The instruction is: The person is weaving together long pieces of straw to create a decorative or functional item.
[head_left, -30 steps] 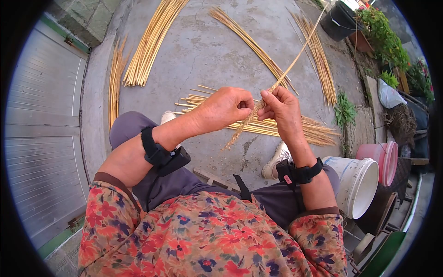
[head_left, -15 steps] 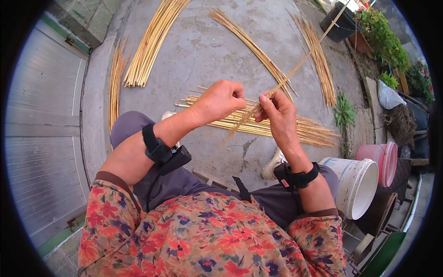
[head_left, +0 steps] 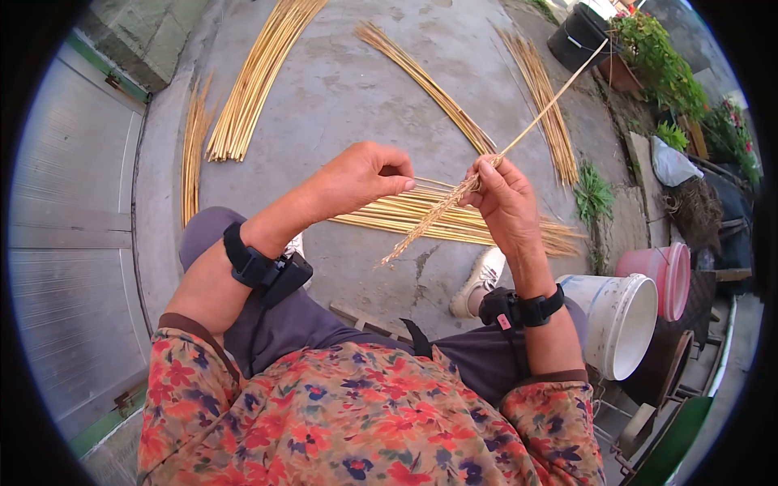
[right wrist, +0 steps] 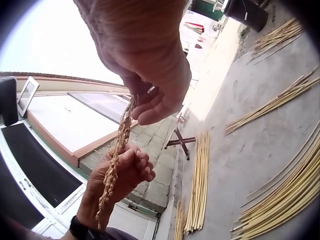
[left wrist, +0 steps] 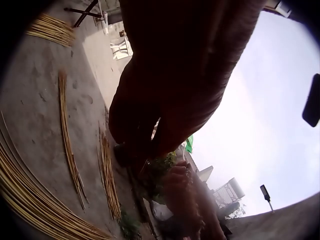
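Observation:
My right hand (head_left: 509,202) pinches a dry straw stalk between thumb and fingers, just above its grainy seed head (head_left: 433,217). The bare stem (head_left: 559,97) slants up and away to the right. In the right wrist view the seed head (right wrist: 111,175) hangs below the fingers, overlapping the left hand (right wrist: 131,170) behind it. Apart from the stalk, to its left, is my left hand (head_left: 348,182), fingers curled in toward the thumb, with nothing visible between them. Below both hands a bundle of straw stalks (head_left: 389,217) lies on the concrete.
More stalk bundles lie around: a thick one (head_left: 259,81) and a thin one (head_left: 194,154) at left, others ahead (head_left: 425,85) and right (head_left: 541,105). White (head_left: 608,324) and pink (head_left: 648,271) buckets stand by the right knee, a black bucket (head_left: 577,36) and potted plants (head_left: 660,69) farther off.
My left hand has moved left, away from the seed head beside the right hand. The right hand keeps its pinch while the stem's far end has swung right and lower. The head view has shifted slightly.

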`<state>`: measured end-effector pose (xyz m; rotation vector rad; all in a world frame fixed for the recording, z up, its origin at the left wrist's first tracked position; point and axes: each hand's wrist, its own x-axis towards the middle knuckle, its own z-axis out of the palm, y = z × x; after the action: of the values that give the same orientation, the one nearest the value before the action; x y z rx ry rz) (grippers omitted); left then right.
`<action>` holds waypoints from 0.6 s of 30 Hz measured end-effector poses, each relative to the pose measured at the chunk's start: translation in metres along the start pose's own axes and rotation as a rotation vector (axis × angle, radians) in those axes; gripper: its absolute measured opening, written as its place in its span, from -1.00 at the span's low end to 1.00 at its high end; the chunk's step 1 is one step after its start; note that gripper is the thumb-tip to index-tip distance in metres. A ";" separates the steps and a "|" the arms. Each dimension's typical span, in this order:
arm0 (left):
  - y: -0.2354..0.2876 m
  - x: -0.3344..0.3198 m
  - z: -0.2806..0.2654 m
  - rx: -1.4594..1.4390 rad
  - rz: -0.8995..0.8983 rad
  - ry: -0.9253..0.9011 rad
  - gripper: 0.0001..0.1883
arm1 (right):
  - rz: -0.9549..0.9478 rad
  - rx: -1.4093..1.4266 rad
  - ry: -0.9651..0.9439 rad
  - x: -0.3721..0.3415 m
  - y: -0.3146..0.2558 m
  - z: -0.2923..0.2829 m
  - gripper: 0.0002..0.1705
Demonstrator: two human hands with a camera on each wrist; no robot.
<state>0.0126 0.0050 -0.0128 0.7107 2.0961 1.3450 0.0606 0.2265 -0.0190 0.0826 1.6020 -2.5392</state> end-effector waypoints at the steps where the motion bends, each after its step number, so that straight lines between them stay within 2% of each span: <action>1: 0.002 -0.001 0.003 -0.187 0.046 0.051 -0.81 | 0.027 -0.020 0.003 0.000 0.003 0.000 -0.84; 7: 0.006 0.006 0.017 -0.346 0.030 -0.010 -0.82 | 0.040 -0.028 -0.026 0.003 0.007 0.002 -0.84; 16: 0.002 0.008 0.021 -0.263 -0.003 -0.065 -0.83 | 0.054 -0.189 -0.027 0.002 0.008 0.007 -0.78; 18: 0.001 0.008 0.021 -0.328 -0.006 -0.059 -0.84 | 0.061 -0.195 -0.019 0.002 0.006 0.007 -0.77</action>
<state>0.0210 0.0241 -0.0209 0.5954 1.7714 1.5946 0.0600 0.2177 -0.0220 0.0850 1.8010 -2.3189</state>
